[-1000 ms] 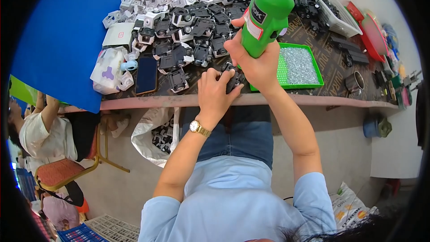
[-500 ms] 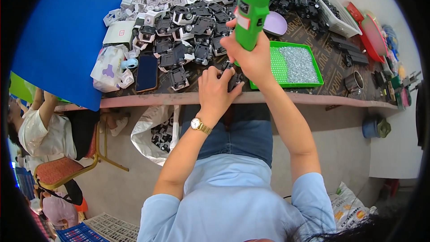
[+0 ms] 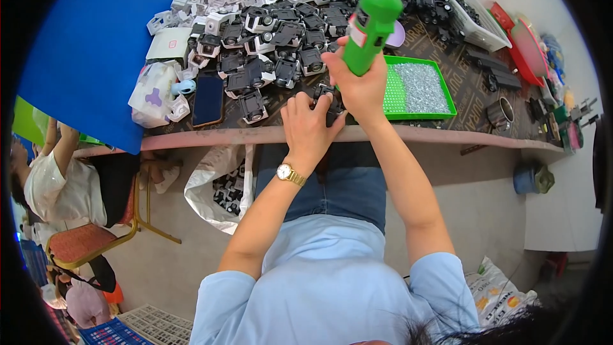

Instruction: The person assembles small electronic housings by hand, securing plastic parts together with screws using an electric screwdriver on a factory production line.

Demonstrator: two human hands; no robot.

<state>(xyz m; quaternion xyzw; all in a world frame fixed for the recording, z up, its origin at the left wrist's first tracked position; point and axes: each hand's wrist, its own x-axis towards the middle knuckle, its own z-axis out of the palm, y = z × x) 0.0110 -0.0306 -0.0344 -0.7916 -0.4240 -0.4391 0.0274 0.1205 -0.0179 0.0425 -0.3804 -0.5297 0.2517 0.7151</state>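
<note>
Partly, the left hand (image 3: 308, 121) covers the black part (image 3: 332, 110) it grasps; the right hand (image 3: 361, 89) clasps a blurred green driver (image 3: 371, 29).

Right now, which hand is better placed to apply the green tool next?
Probably the right hand: its grip is around the green tool, close by the black part that the left hand holds.

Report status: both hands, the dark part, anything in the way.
Right hand gripping green power driver. Left hand holding dark toy-car part, partly covering it. Green tray close beside right hand.
</note>
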